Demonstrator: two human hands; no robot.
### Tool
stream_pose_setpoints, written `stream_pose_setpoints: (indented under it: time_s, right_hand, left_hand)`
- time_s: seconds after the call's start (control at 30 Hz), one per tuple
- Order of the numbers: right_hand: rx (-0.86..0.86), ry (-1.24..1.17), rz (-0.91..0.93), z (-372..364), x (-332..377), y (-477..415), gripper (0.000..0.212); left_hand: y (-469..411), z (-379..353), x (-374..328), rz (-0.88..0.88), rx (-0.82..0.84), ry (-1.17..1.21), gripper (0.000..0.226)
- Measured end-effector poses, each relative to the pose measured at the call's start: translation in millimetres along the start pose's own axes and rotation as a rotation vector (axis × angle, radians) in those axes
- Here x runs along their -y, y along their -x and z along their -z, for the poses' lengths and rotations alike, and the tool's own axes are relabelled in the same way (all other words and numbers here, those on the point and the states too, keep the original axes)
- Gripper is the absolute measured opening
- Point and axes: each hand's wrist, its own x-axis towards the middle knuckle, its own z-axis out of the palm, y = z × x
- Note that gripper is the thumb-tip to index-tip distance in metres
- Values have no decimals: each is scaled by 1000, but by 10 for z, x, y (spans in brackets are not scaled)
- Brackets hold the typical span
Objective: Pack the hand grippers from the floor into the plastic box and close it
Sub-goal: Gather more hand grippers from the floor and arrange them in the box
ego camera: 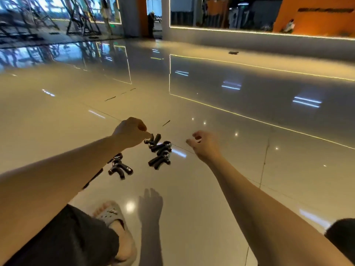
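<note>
Several black hand grippers lie on the glossy floor. One cluster [160, 153] lies between my two hands, and a smaller group [120, 168] lies just below my left forearm. My left hand [130, 132] has its fingers curled and pinches the handle end of the topmost hand gripper [153, 139] of the cluster. My right hand [206, 144] hovers to the right of the cluster, slightly blurred, with its fingers loosely curled and nothing in them. No plastic box is in view.
I sit on a shiny tiled floor [211, 189]. My foot in a grey sandal [113, 215] and my dark shorts [67, 239] are at the bottom left. A small dark object [233, 53] lies far off by a lit ledge [249, 38]. Gym machines [28, 20] stand at the back left.
</note>
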Motion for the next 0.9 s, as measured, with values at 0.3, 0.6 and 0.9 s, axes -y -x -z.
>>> stream_pose_setpoints:
  time_s: [0.3,0.6,0.9]
  right_hand:
    - [217,265,52,-807,-10,-1121,44]
    - [393,320,68,-1627,-936,-2254,46]
    - [538,359,129,-2557,-1425,-3274,47]
  left_hand:
    - [-780,-601,1068,184,81,-30,58]
    - [-1667,-1896,1260,296,131,80,73]
    - [-2270,-2935,1688,391,181,36,83]
